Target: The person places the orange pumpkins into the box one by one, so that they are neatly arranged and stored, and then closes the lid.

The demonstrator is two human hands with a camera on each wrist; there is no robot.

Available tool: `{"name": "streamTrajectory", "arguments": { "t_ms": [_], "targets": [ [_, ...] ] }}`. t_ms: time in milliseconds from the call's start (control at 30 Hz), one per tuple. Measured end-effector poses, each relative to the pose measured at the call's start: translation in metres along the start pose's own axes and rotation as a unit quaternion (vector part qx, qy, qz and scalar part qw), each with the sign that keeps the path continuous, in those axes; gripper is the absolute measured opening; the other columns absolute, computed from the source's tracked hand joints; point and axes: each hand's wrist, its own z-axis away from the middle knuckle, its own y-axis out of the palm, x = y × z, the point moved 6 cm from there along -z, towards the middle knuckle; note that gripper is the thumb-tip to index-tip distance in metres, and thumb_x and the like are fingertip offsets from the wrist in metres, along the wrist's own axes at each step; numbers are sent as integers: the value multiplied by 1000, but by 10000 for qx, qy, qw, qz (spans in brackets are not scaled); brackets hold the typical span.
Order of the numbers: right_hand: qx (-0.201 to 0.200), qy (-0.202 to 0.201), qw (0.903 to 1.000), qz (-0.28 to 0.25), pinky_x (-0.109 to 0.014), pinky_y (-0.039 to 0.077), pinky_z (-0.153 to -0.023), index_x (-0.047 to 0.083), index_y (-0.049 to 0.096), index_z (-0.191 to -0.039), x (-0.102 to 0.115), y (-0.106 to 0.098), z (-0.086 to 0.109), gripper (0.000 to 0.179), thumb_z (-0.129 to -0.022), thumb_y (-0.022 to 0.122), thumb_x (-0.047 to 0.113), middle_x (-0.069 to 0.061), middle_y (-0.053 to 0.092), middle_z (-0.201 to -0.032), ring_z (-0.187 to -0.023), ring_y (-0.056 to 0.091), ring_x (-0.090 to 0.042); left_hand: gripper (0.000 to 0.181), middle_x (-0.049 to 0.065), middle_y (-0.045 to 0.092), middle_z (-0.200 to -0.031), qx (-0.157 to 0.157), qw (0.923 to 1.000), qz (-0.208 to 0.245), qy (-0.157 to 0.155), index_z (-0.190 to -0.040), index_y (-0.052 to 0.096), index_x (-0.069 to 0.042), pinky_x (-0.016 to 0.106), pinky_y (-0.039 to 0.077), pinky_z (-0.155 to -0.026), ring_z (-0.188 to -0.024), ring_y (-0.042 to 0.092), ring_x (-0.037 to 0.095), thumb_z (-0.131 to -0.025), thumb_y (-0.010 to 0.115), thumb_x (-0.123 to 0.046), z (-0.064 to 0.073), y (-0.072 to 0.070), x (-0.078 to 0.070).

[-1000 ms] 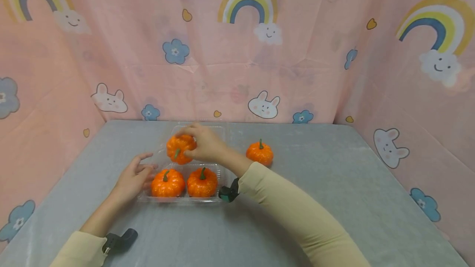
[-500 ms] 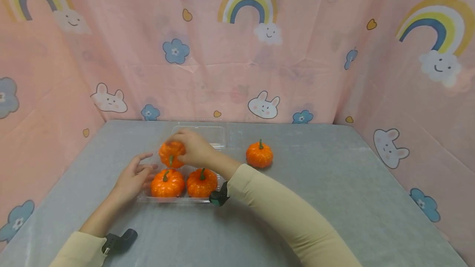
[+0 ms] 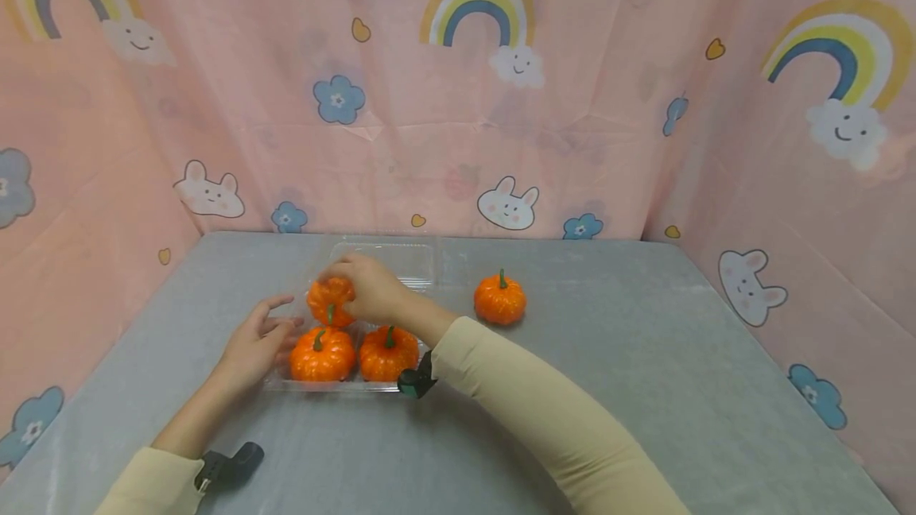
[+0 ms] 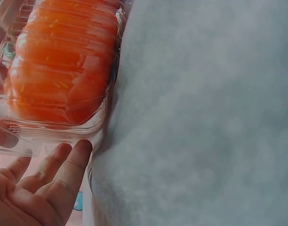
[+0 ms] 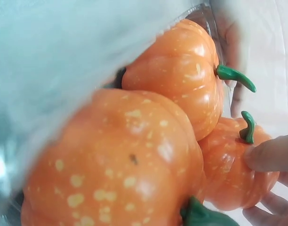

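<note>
My right hand grips a small orange pumpkin at the back left of a clear plastic clamshell box; in the right wrist view the thumb presses its side near the green stem. Two more pumpkins sit in the front of the box, a left one and a right one. At the box's left side is my left hand, its fingers extended. The left wrist view shows those fingers right at the clear wall, with a pumpkin behind it.
Another pumpkin stands on the grey table, right of the box. The box's raised clear lid lies open toward the back. A pink patterned curtain encloses the back and sides.
My right hand has carried its pumpkin left and slightly down, toward the back left of the box, and has nearly stopped over the last half second. The left hand has stayed put.
</note>
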Motion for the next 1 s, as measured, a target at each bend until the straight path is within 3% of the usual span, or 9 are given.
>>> {"name": "streamTrajectory", "arguments": {
  "t_ms": [367, 833, 1000],
  "targets": [
    [89, 184, 9995, 231, -26, 50, -98, 15, 62, -126, 4, 3, -3, 51, -79, 70, -2, -5, 57, -127, -113, 57, -19, 53, 28, 50, -139, -10, 10000, -18, 20, -151, 24, -10, 42, 58, -85, -112, 62, 38, -104, 37, -30, 1, -1, -1],
    [262, 701, 9967, 324, -28, 53, -94, 19, 63, -125, 4, 6, -5, 48, -80, 72, 3, -4, 58, -123, -108, 58, -17, 54, 28, 50, -138, 34, 10000, 31, 16, -151, 23, -11, 42, 58, -85, -112, 62, 38, -104, 38, -32, 1, 0, 0],
    [281, 777, 9959, 372, -27, 55, -88, 20, 63, -124, 3, 8, -7, 49, -79, 72, 2, -4, 58, -119, -99, 59, -16, 54, 29, 50, -139, 37, 10000, 57, 23, -151, 23, -10, 41, 58, -84, -112, 62, 38, -104, 38, -31, 1, 0, 0]
  ]
}}
